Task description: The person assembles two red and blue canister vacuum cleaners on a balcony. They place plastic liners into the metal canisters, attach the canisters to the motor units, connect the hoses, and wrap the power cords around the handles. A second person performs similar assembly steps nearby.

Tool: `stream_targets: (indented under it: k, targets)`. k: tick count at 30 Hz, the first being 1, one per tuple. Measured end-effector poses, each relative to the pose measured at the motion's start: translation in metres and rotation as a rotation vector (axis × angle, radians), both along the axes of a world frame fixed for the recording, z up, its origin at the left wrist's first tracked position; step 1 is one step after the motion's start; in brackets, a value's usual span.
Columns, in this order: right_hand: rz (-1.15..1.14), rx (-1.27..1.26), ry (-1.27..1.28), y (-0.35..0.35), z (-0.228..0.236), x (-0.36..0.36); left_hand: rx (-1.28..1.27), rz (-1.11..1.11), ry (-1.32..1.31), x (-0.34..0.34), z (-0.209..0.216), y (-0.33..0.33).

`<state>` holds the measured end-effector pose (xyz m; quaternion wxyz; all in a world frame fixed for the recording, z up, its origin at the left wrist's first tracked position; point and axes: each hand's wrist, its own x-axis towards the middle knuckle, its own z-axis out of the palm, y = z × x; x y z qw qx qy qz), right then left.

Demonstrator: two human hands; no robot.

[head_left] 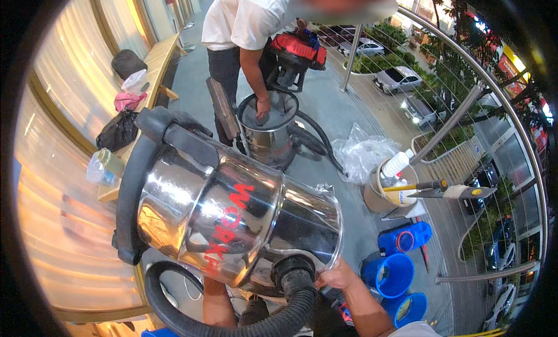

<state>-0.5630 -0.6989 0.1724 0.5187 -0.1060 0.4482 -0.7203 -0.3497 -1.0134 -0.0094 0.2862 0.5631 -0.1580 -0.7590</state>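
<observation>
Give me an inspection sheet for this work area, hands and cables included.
Surface: grey floor, partly covered.
Job's things: steel drum, tilted; second drum, standing, co-worker's hand at its open top.
Clutter: blue buckets, tan bucket with tools, clear plastic; bags on bench.
Hands: right hand grips the steel drum's edge; left hand hidden by it, forearm showing.
Cables: black hose curves from the steel drum.
Surroundings: railing, cars beyond.
</observation>
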Motion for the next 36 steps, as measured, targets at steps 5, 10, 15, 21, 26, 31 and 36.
stream_targets:
  k: [5, 10, 15, 21, 26, 31, 36]
  targets:
    - [-0.032, 0.038, 0.069, 0.002, 0.011, 0.022, 0.057, -0.009, 0.033, -0.012, -0.023, 0.023]
    - [-0.117, 0.184, 0.128, -0.003, -0.002, 0.044, 0.153, -0.012, 0.067, -0.014, -0.063, 0.062]
    - [-0.242, 0.322, 0.045, -0.014, -0.022, 0.057, 0.277, 0.009, 0.133, -0.004, -0.127, 0.111]
    - [-0.471, 0.411, -0.047, -0.008, -0.055, 0.058, 0.491, 0.143, 0.249, -0.007, -0.16, 0.171]
    - [-0.537, 0.573, -0.014, 0.0, -0.091, 0.046, 0.436, -0.271, 0.011, -0.006, -0.093, 0.207]
    - [-0.644, 0.763, 0.022, -0.04, -0.107, 0.035, 0.003, -0.482, 0.16, 0.007, -0.03, 0.23]
    - [-0.704, 0.978, 0.046, -0.104, -0.119, 0.033, -0.991, -1.079, -0.409, -0.01, 0.015, 0.219]
